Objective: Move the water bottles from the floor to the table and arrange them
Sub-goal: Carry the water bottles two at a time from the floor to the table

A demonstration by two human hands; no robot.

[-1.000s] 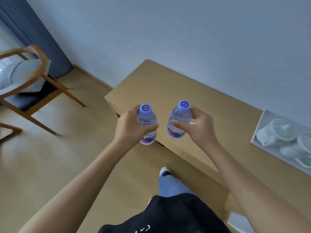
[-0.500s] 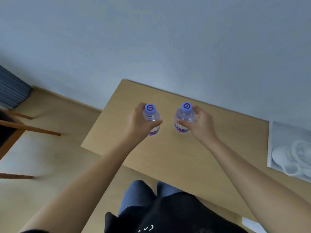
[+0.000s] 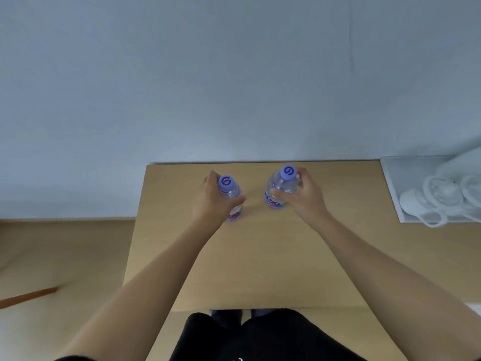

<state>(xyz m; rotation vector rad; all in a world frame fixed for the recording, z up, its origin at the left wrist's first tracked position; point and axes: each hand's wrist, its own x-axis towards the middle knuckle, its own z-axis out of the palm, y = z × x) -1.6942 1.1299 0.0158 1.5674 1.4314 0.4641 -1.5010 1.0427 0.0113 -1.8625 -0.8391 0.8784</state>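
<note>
Two small clear water bottles with purple caps are over the far part of the light wooden table [image 3: 260, 256]. My left hand [image 3: 212, 201] grips the left bottle [image 3: 230, 194] around its body, fingers wrapped round it. My right hand [image 3: 307, 196] grips the right bottle [image 3: 282, 187] from its right side. Both bottles are upright, about a hand's width apart, near the wall. I cannot tell whether their bases touch the tabletop.
A white tray [image 3: 390, 183] with pale folded items stands at the table's far right. A blue-grey wall runs along the table's back edge. Wooden floor [image 3: 65, 256] lies to the left, with a strip of a chair leg [image 3: 28, 298].
Both hands carried the bottles forward from the table's near corner toward its far side near the wall. The view turned square to the table and the chair left the frame.
</note>
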